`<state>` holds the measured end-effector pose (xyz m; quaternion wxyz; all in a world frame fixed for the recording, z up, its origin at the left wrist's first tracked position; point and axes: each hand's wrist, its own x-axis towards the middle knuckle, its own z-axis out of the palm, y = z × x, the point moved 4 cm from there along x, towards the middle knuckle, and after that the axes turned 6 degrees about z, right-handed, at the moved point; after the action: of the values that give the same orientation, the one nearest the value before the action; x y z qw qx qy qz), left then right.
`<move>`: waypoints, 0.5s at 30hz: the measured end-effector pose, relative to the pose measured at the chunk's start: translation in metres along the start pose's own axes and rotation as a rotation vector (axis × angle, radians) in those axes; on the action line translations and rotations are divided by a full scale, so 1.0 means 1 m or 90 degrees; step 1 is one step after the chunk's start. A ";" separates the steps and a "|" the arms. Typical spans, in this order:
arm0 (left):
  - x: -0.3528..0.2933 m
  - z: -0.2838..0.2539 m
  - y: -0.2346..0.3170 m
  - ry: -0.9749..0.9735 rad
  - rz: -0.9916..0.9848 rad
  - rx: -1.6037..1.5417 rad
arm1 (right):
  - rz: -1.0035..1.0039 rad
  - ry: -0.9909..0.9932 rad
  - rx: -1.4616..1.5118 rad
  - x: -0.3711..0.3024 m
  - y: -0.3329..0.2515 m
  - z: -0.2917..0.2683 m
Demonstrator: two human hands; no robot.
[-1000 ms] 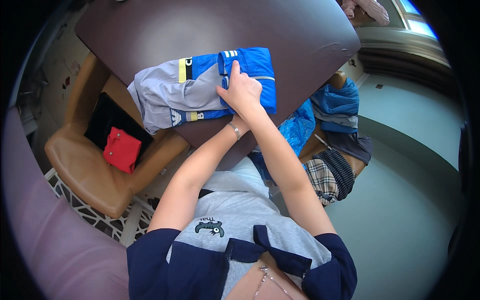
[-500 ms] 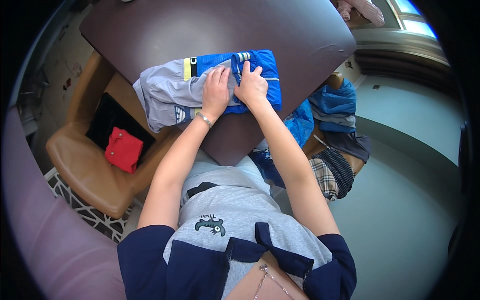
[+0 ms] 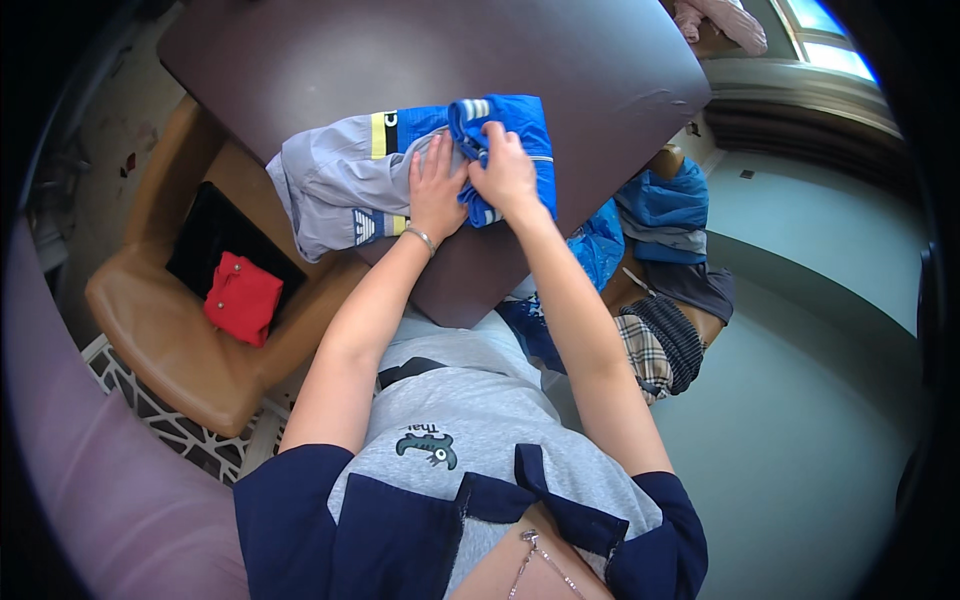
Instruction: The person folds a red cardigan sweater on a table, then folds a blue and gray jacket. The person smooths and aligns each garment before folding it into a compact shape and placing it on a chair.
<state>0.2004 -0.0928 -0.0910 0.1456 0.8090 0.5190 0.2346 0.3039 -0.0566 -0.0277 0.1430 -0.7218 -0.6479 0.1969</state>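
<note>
A grey and blue jacket (image 3: 335,165) lies folded on the corner of the dark brown table (image 3: 420,60), its grey part to the left and its blue part to the right. My left hand (image 3: 437,192) rests flat on the grey cloth, fingers stretched out. Just right of it, my right hand (image 3: 508,180) grips the folded-over blue end, which has striped ribbed edging. The fingertips of that hand partly disappear among the folds.
Left of the table, a tan chair (image 3: 165,330) holds a black item (image 3: 205,235) and a folded red garment (image 3: 243,300). On the right, a seat carries blue clothing (image 3: 665,205), a plaid piece (image 3: 643,355) and a dark striped one (image 3: 672,325). Pink cloth (image 3: 730,20) sits at the far right.
The blue end with its striped edging has been turned further left over the jacket. My right hand's fingers have curled in. My left hand has stayed nearly in place.
</note>
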 end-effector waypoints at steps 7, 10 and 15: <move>-0.028 -0.114 -0.042 0.183 -0.094 0.081 | 0.015 0.042 -0.118 -0.021 -0.002 0.029; -0.088 -0.113 -0.136 0.342 -0.401 0.003 | -0.027 0.056 -0.136 -0.032 -0.009 0.031; -0.129 -0.061 -0.193 0.068 -0.706 -0.866 | -0.106 0.058 0.089 -0.048 0.003 0.027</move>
<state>-0.0267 -0.1295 -0.1612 0.6643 0.1658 0.5913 0.4261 0.2902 -0.1058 -0.0487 0.2385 -0.6618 -0.6832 0.1959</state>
